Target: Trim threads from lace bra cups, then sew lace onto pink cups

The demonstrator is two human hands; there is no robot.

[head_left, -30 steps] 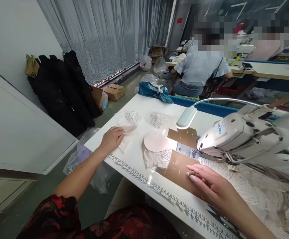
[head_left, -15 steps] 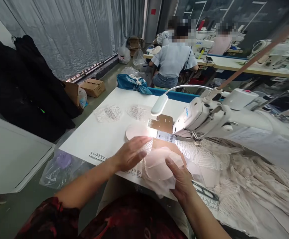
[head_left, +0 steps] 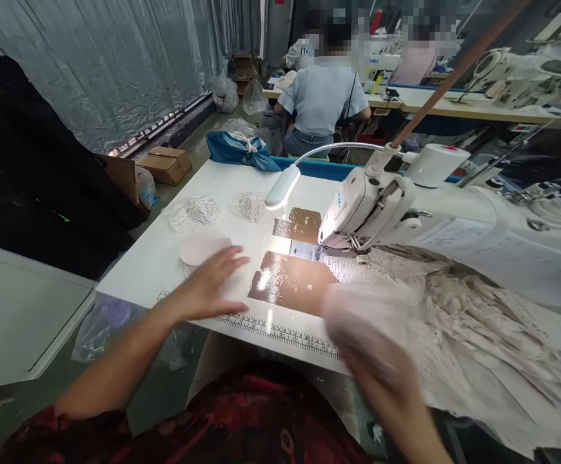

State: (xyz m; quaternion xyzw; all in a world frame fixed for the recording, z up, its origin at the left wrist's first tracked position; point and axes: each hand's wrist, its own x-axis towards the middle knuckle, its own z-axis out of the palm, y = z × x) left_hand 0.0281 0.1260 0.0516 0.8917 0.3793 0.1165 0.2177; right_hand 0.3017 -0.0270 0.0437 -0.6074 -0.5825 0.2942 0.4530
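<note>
My left hand (head_left: 210, 283) is over the white sewing table, fingers spread and holding nothing. Just beyond it lies a pale pink, rounded bra cup (head_left: 202, 248), partly hidden by the fingers. My right hand (head_left: 382, 348), smeared by motion, has a pale bra cup (head_left: 367, 306) in its grasp at the right of the table front. That cup is blurred too, so its edges and the fingertips are unclear. Two patterned lace pieces (head_left: 196, 212) lie flat farther back. A white sewing machine (head_left: 353, 206) stands beyond my right hand, its needle area lit.
Heaped beige lace fabric (head_left: 478, 322) covers the right side. A lamp (head_left: 283, 187) on a bent neck hangs over the table. Brown tape-like patches (head_left: 290, 283) and a printed ruler (head_left: 280, 332) mark the tabletop. A blue bag (head_left: 242, 151) lies at the back; people sit beyond.
My right hand has carried the bra cup to the right, toward the fabric heap. My left hand has let go and moved left with its fingers spread. The view has shifted slightly.
</note>
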